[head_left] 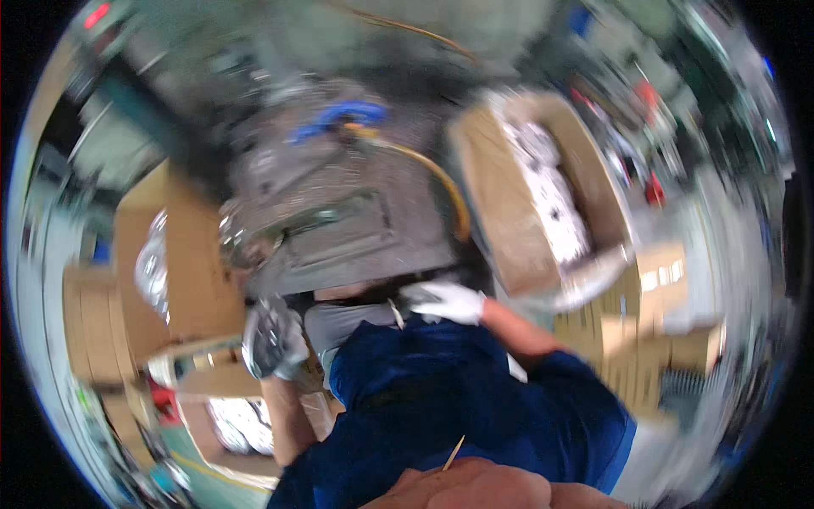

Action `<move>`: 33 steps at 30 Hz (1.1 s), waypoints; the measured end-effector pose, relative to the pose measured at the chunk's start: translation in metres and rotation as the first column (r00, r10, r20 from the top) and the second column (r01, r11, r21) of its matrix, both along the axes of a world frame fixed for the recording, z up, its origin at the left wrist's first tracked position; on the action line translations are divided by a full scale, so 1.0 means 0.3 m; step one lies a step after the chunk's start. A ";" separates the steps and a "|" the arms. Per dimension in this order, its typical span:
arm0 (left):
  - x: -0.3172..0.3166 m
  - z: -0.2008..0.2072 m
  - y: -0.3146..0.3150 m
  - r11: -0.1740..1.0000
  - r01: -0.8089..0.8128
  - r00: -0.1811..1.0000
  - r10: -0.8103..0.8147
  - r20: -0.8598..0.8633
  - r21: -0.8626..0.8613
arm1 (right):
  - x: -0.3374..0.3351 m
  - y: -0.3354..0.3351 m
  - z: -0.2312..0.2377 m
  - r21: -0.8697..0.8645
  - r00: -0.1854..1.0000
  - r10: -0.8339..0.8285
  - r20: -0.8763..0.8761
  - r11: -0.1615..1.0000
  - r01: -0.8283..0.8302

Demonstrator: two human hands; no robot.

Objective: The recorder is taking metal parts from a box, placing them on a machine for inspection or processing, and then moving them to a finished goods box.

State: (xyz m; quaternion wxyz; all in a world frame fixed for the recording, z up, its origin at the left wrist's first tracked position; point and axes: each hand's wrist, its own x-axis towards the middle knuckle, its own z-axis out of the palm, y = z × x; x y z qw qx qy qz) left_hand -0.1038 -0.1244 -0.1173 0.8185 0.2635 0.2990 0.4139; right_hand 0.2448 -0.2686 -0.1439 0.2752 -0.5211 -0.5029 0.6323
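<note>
My left hand (277,341), in a white and grey work glove, is at the table's near left corner beside an open carton. Motion smears its fingers, and a dark grey patch with a pale rim shows there; whether that is a held part or the glove's palm is unclear. My right hand (448,303), gloved the same way, lies over my lap by the table's front edge. Its fingers stretch to the left, with no object visible in them. In front of me is a grey metal worktable (415,246) with a raised rectangular frame (339,229) on it.
A blue tool (343,117) with a yellow hose (437,174) lies across the table's far part. On the right stands an open carton (500,199) holding white-wrapped parts. Open cartons (203,271) flank the left, another (246,382) sits lower, and stacked boxes (632,339) are at right.
</note>
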 end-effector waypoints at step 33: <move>-0.018 -0.062 -0.023 0.984 0.015 0.860 -0.105 -0.500 -0.180 | 1.278 -0.194 -0.322 -0.432 -0.307 -0.928 0.212 -0.371 0.822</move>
